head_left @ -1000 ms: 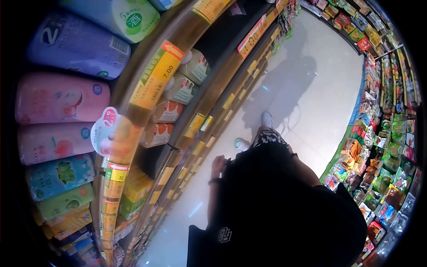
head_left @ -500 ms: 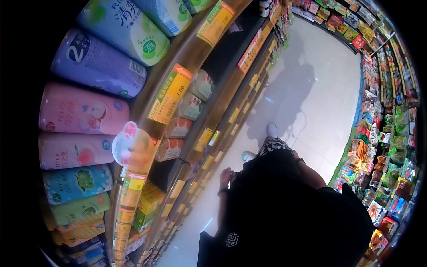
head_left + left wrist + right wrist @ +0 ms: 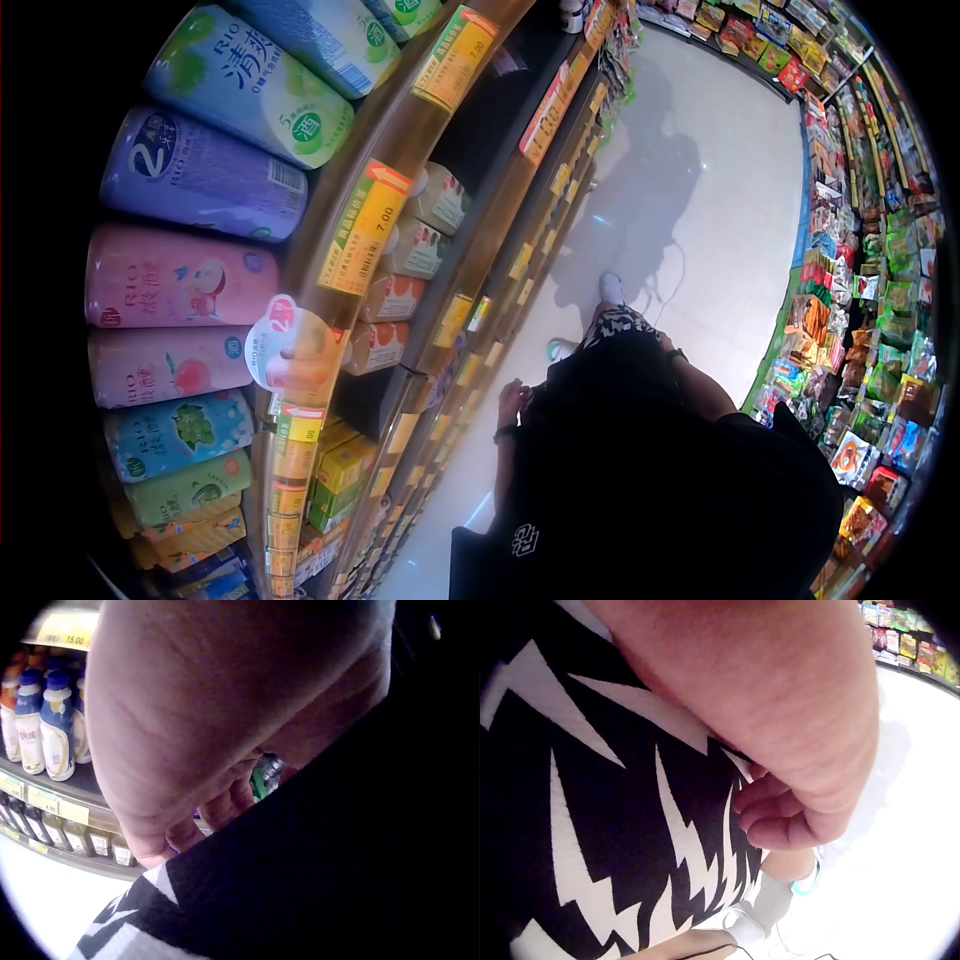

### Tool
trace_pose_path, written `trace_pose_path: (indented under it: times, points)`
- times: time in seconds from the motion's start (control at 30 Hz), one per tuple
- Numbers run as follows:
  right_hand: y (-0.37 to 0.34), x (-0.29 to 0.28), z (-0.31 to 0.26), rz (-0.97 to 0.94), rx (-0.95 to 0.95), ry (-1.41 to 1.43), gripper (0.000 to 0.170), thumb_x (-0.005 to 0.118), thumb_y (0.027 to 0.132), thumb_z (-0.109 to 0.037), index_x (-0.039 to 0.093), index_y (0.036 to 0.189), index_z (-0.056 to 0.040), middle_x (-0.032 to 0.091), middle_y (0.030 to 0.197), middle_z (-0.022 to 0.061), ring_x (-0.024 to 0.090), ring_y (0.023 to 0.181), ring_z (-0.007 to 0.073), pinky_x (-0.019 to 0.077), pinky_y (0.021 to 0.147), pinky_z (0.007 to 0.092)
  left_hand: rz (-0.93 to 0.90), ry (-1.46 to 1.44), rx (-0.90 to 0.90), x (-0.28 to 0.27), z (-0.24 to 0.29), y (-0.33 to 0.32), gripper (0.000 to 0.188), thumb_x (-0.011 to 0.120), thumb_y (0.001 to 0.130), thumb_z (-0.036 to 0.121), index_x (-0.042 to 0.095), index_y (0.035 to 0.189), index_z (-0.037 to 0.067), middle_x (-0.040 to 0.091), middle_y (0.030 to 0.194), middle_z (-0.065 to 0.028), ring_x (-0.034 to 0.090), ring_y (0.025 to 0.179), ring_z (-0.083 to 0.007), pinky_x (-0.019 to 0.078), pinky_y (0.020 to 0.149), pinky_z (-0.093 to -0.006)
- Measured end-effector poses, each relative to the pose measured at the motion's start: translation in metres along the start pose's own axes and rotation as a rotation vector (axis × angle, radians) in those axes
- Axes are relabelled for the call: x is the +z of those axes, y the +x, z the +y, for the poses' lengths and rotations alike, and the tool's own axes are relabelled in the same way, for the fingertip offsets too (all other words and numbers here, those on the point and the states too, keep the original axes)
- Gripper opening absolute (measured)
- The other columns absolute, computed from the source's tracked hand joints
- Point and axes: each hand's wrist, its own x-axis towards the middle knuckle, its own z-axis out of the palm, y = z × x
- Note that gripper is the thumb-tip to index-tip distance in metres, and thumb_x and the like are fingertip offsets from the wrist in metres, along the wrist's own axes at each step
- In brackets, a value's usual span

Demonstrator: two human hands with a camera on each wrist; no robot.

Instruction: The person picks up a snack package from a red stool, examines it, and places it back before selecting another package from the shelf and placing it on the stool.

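Note:
My left hand hangs at my side, between the shelf and my dark clothing. In the left wrist view the palm of that hand fills the upper middle, its fingers loosely bent beside the black cloth, with no object seen in it. At the other side, my right hand is mostly hidden by my body. The right wrist view has the right hand beside black-and-white patterned shorts, fingers loosely curled and holding nothing visible.
Shelves on the left carry a purple can, pink cans and price tags. Packaged snacks line the right side. A pale floor runs between them. White-and-blue bottles stand on a shelf in the left wrist view.
Compared with a second ago, the shelf cans, my body and my left hand appear farther right and lower in the head view. Both hands stay down at my sides.

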Motion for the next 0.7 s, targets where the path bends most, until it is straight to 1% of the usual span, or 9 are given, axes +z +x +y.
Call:
trace_pose_path:
  times: [0.1, 0.17, 0.2, 0.23, 0.3, 0.43, 0.53, 0.6, 0.7]
  points:
    - [0.013, 0.004, 0.020, 0.006, 0.008, -0.030, 0.037, 0.057, 0.079, -0.034, 0.059, 0.103, -0.0052, 0.062, 0.100, 0.0162, 0.059, 0.096, 0.0270, 0.0456, 0.079, 0.0368, 0.012, 0.004, -0.012, 0.002, 0.007, -0.007, 0.034, 0.051, 0.087, 0.036, 0.053, 0.102, 0.006, 0.061, 0.087, -0.0055, 0.054, 0.071, -0.0111, 0.0421, 0.059, -0.0237]
    - [-0.020, -0.005, -0.013, 0.030, -0.055, -0.061, 0.038, 0.058, 0.079, -0.034, 0.059, 0.103, -0.0053, 0.062, 0.100, 0.0169, 0.059, 0.096, 0.0279, 0.0455, 0.080, 0.0371, -0.020, 0.005, -0.019, -0.003, -0.001, -0.001, 0.034, 0.051, 0.087, 0.037, 0.053, 0.103, 0.006, 0.061, 0.088, -0.0058, 0.054, 0.072, -0.0118, 0.0426, 0.061, -0.0246]
    - [-0.027, -0.008, -0.020, 0.053, -0.121, -0.093, 0.039, 0.058, 0.079, -0.035, 0.058, 0.104, -0.0054, 0.062, 0.100, 0.0175, 0.058, 0.097, 0.0288, 0.0454, 0.080, 0.0374, -0.050, 0.004, -0.025, -0.004, 0.000, -0.001, 0.034, 0.051, 0.087, 0.037, 0.052, 0.103, 0.006, 0.062, 0.090, -0.0062, 0.055, 0.073, -0.0124, 0.0431, 0.063, -0.0255]
    - [-0.022, -0.008, -0.017, 0.054, -0.119, -0.091, 0.039, 0.058, 0.079, -0.035, 0.058, 0.104, -0.0054, 0.062, 0.100, 0.0175, 0.058, 0.097, 0.0288, 0.0454, 0.080, 0.0374, -0.051, 0.007, -0.026, -0.002, 0.000, -0.002, 0.034, 0.051, 0.087, 0.037, 0.052, 0.103, 0.006, 0.062, 0.090, -0.0062, 0.055, 0.073, -0.0124, 0.0431, 0.063, -0.0255]
    - [-0.014, -0.006, -0.019, 0.018, -0.026, -0.154, 0.040, 0.059, 0.079, -0.035, 0.057, 0.106, -0.0055, 0.061, 0.100, 0.0182, 0.058, 0.096, 0.0293, 0.0454, 0.081, 0.0373, 0.045, -0.080, -0.020, 0.005, 0.003, -0.003, 0.031, 0.051, 0.089, 0.032, 0.052, 0.093, 0.001, 0.058, 0.076, -0.0075, 0.047, 0.055, -0.0080, 0.0378, 0.045, -0.0213]
    - [-0.005, -0.004, -0.012, -0.007, -0.036, -0.190, 0.040, 0.059, 0.079, -0.035, 0.056, 0.108, -0.0061, 0.062, 0.100, 0.0171, 0.059, 0.095, 0.0278, 0.0450, 0.082, 0.0369, 0.058, -0.093, -0.017, 0.008, 0.010, -0.009, 0.031, 0.052, 0.089, 0.032, 0.052, 0.094, 0.001, 0.058, 0.076, -0.0072, 0.047, 0.055, -0.0081, 0.0377, 0.046, -0.0211]
    - [-0.006, 0.002, -0.011, 0.050, -0.068, -0.067, 0.038, 0.054, 0.082, -0.034, 0.057, 0.109, -0.0076, 0.062, 0.100, 0.0149, 0.058, 0.095, 0.0251, 0.0449, 0.081, 0.0357, 0.068, -0.069, 0.005, 0.005, 0.005, 0.000, 0.032, 0.052, 0.089, 0.032, 0.052, 0.096, 0.001, 0.059, 0.078, -0.0077, 0.048, 0.055, -0.0086, 0.0381, 0.046, -0.0210]
    - [0.000, 0.007, -0.016, 0.018, 0.048, 0.184, 0.040, 0.049, 0.084, -0.037, 0.057, 0.107, -0.0058, 0.062, 0.099, 0.0133, 0.058, 0.092, 0.0244, 0.0449, 0.080, 0.0359, -0.012, -0.051, 0.058, 0.003, 0.000, 0.011, 0.033, 0.052, 0.088, 0.033, 0.052, 0.100, 0.002, 0.060, 0.083, -0.0090, 0.052, 0.060, -0.0099, 0.0390, 0.047, -0.0211]
    - [0.008, 0.008, -0.024, -0.014, 0.225, 0.564, 0.044, 0.041, 0.086, -0.040, 0.057, 0.105, -0.0032, 0.062, 0.098, 0.0111, 0.057, 0.088, 0.0234, 0.0450, 0.079, 0.0362, -0.011, -0.058, 0.054, 0.006, 0.009, 0.010, 0.034, 0.052, 0.088, 0.033, 0.053, 0.101, 0.002, 0.060, 0.088, -0.0105, 0.056, 0.066, -0.0122, 0.0416, 0.051, -0.0224]
